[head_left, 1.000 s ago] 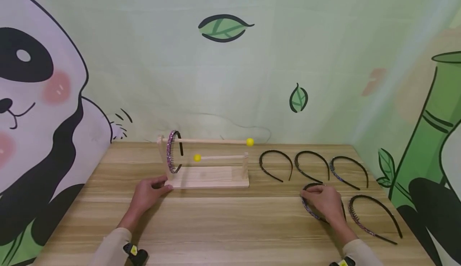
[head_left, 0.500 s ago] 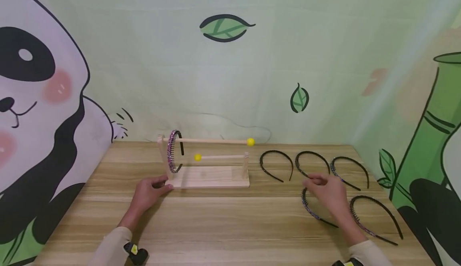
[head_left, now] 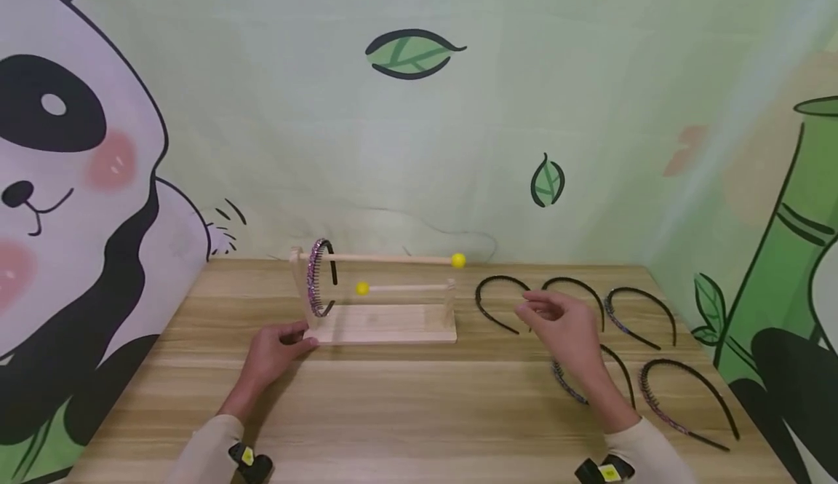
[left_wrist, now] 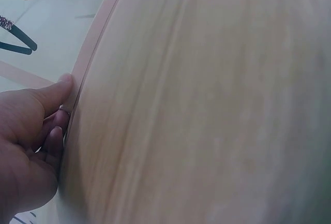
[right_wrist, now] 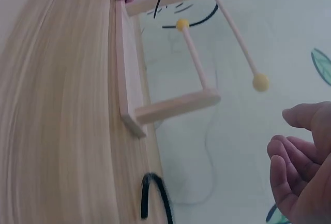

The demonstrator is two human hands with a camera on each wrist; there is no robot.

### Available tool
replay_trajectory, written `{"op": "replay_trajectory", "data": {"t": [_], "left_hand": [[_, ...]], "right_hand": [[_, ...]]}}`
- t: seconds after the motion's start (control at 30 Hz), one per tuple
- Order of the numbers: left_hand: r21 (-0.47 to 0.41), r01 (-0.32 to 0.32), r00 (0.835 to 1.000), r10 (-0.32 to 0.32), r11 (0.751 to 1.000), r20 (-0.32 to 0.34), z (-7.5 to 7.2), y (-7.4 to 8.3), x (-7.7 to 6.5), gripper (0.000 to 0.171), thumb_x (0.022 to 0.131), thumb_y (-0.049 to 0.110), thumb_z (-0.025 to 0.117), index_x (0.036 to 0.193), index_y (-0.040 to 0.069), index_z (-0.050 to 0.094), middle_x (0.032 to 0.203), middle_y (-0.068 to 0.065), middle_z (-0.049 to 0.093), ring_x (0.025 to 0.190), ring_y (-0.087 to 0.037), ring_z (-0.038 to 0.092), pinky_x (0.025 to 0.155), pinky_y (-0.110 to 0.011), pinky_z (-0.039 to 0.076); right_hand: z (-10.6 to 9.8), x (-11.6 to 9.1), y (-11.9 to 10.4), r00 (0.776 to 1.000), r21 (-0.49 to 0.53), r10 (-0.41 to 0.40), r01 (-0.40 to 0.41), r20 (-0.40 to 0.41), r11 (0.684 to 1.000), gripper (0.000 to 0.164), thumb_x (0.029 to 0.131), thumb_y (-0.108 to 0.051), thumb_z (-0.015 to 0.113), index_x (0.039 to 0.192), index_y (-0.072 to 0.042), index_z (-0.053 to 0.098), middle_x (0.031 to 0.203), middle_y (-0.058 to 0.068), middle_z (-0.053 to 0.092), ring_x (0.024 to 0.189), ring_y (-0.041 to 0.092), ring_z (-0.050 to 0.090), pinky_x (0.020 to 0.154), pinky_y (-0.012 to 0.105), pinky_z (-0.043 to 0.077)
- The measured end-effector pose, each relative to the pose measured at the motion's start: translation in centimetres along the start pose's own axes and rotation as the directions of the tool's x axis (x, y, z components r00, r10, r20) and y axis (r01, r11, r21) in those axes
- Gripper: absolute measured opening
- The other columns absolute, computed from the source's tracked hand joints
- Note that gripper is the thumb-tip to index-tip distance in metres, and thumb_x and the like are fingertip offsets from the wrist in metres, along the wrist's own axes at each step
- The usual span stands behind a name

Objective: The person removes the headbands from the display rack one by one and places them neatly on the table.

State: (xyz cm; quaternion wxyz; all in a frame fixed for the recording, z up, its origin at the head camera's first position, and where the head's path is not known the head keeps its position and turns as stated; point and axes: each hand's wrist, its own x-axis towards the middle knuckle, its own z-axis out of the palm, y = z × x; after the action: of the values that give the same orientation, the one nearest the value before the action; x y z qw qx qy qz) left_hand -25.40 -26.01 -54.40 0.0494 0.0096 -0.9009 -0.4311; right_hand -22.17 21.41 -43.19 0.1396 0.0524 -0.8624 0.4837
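Observation:
My left hand [head_left: 273, 353] grips the left end of a wooden stand [head_left: 386, 332], thumb at its front corner; the left wrist view shows the thumb [left_wrist: 62, 85] on the base edge. Two dowels tipped with yellow balls extend from the stand's uprights. Around the upper dowel, near the left upright, hangs a headband [head_left: 314, 280] with purple glitter and comb teeth. My right hand [head_left: 568, 335] hovers above the table with nothing in it, thumb apart from loosely bent fingers. Below it lies a headband [head_left: 561, 378] with bluish glitter, partly hidden by the hand and wrist.
Behind the right hand lie three headbands in a row: a dark left one [head_left: 480, 302], a middle one [head_left: 568, 279] partly covered, and a right one [head_left: 644, 293]. A reddish glitter headband [head_left: 655, 404] lies front right. A printed cloth [head_left: 419, 142] hangs behind the table.
My right hand has left the bluish headband in the front row and moved up and to the left, its fingers spreading from the thumb. The left hand stays on the stand.

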Motion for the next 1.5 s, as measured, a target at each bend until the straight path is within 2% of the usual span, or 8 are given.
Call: {"op": "replay_trajectory", "data": {"t": [0.17, 0.37, 0.63, 0.8, 0.93, 1.17, 1.3, 1.5], "left_hand": [[0.003, 0.012, 1.000, -0.012, 1.000, 0.002, 0.1, 0.0, -0.1, 0.043, 0.092, 0.024, 0.079, 0.128, 0.003, 0.070, 0.120, -0.016, 0.074, 0.105, -0.026, 0.067, 0.088, -0.037, 0.053], [0.009, -0.001, 1.000, 0.001, 1.000, -0.005, 0.3, -0.2, -0.1, 0.044, 0.091, 0.024, 0.080, 0.127, 0.002, 0.070, 0.119, -0.017, 0.074, 0.105, -0.027, 0.068, 0.088, -0.040, 0.055], [0.010, -0.006, 1.000, 0.006, 1.000, -0.002, 0.5, -0.2, 0.0, 0.043, 0.091, 0.024, 0.080, 0.127, 0.003, 0.071, 0.118, -0.016, 0.074, 0.104, -0.025, 0.068, 0.088, -0.039, 0.054], [0.009, -0.006, 1.000, 0.006, 1.000, -0.001, 0.5, -0.1, -0.1, 0.043, 0.091, 0.022, 0.079, 0.128, 0.002, 0.070, 0.119, -0.017, 0.074, 0.105, -0.026, 0.069, 0.090, -0.044, 0.054], [0.001, 0.003, 1.000, -0.003, 1.000, 0.002, 0.5, -0.1, -0.2, 0.043, 0.092, 0.023, 0.079, 0.128, 0.002, 0.070, 0.121, -0.017, 0.073, 0.108, -0.027, 0.068, 0.093, -0.048, 0.054], [0.012, -0.001, 1.000, 0.001, 1.000, -0.004, 0.5, -0.1, -0.2, 0.042, 0.092, 0.022, 0.079, 0.127, 0.002, 0.070, 0.120, -0.017, 0.074, 0.106, -0.026, 0.069, 0.091, -0.043, 0.054], [0.010, -0.001, 1.000, 0.001, 1.000, 0.002, 0.3, 0.0, -0.2, 0.042, 0.092, 0.023, 0.078, 0.128, 0.002, 0.069, 0.121, -0.017, 0.073, 0.107, -0.028, 0.069, 0.092, -0.045, 0.054], [0.019, -0.008, 1.000, 0.008, 1.000, -0.002, 0.0, 0.3, -0.1, 0.043, 0.093, 0.023, 0.078, 0.128, 0.001, 0.069, 0.121, -0.018, 0.073, 0.109, -0.030, 0.068, 0.095, -0.049, 0.053]], "right_hand": [[2.2, 0.3, -1.4, 0.998, 0.078, -0.057, 0.056, 0.016, 0.995, 0.037, 0.089, -0.035, 0.081, 0.117, -0.011, 0.076, 0.103, 0.005, 0.078, 0.091, 0.011, 0.071, 0.079, 0.021, 0.056], [5.2, 0.8, -3.5, 0.987, 0.148, -0.151, 0.141, 0.057, 0.979, 0.035, 0.087, -0.029, 0.083, 0.116, -0.011, 0.077, 0.104, 0.002, 0.078, 0.093, 0.015, 0.072, 0.078, 0.026, 0.058], [8.7, 1.6, -6.2, 0.978, 0.218, -0.179, 0.153, 0.105, 0.964, 0.034, 0.087, -0.029, 0.084, 0.117, -0.013, 0.077, 0.103, 0.002, 0.079, 0.091, 0.016, 0.073, 0.078, 0.029, 0.059], [11.2, 2.1, -7.6, 0.968, 0.235, -0.213, 0.178, 0.132, 0.956, 0.034, 0.089, -0.030, 0.082, 0.119, -0.014, 0.076, 0.105, 0.000, 0.078, 0.089, 0.014, 0.073, 0.078, 0.031, 0.059], [13.1, 2.3, -9.0, 0.963, 0.267, -0.219, 0.171, 0.160, 0.948, 0.034, 0.089, -0.028, 0.082, 0.119, -0.013, 0.076, 0.106, 0.000, 0.078, 0.088, 0.014, 0.072, 0.076, 0.030, 0.060], [16.4, 2.8, -10.5, 0.947, 0.311, -0.242, 0.169, 0.210, 0.935, 0.035, 0.090, -0.031, 0.080, 0.119, -0.012, 0.076, 0.108, 0.002, 0.078, 0.090, 0.013, 0.073, 0.075, 0.027, 0.059], [17.9, 3.3, -11.1, 0.942, 0.311, -0.240, 0.161, 0.233, 0.937, 0.035, 0.091, -0.033, 0.079, 0.119, -0.012, 0.076, 0.108, 0.001, 0.078, 0.092, 0.012, 0.073, 0.076, 0.026, 0.059], [20.1, 4.0, -11.9, 0.939, 0.326, -0.193, 0.095, 0.283, 0.940, 0.038, 0.089, -0.038, 0.081, 0.118, -0.013, 0.076, 0.106, -0.003, 0.078, 0.092, 0.012, 0.073, 0.076, 0.026, 0.059]]}}
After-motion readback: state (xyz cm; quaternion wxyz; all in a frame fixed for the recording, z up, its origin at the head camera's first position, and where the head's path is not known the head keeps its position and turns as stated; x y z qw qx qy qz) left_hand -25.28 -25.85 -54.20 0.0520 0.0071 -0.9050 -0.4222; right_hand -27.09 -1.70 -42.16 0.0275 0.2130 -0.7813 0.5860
